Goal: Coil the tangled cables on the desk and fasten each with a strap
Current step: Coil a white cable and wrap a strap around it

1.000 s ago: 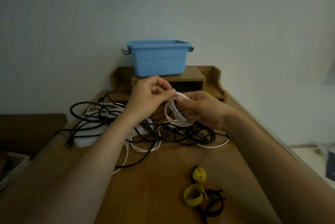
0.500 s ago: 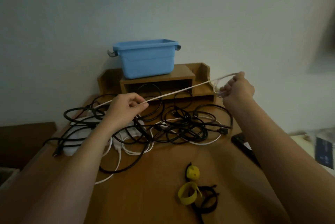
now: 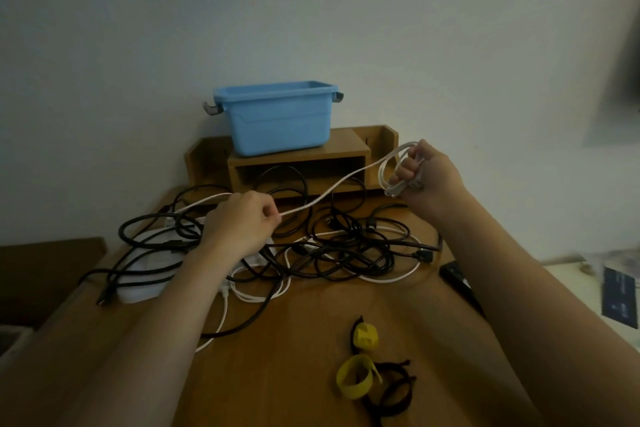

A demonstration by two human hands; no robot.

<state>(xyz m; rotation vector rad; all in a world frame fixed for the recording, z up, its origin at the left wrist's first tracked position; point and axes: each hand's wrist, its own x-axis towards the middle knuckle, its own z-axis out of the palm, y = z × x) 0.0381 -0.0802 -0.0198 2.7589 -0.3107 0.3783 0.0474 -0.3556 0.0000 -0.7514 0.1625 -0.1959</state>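
Note:
A white cable [image 3: 332,193] stretches in the air between my hands above the desk. My right hand [image 3: 427,177] grips a small coil of that cable at the right, near the wooden shelf. My left hand [image 3: 242,222] pinches the same cable lower and to the left. Under both hands lies a tangle of black and white cables [image 3: 322,246]. Near the front of the desk lie two yellow straps [image 3: 356,380] and black straps [image 3: 391,395].
A blue plastic bin [image 3: 277,122] stands on a wooden shelf unit [image 3: 298,163] at the back of the wooden desk [image 3: 294,340]. A dark flat object [image 3: 453,272] lies at the desk's right edge. A white surface with papers sits further right.
My hands have pulled apart from the middle, drawing the white cable out. Since half a second ago the cable sags slightly and my left hand sits a little nearer.

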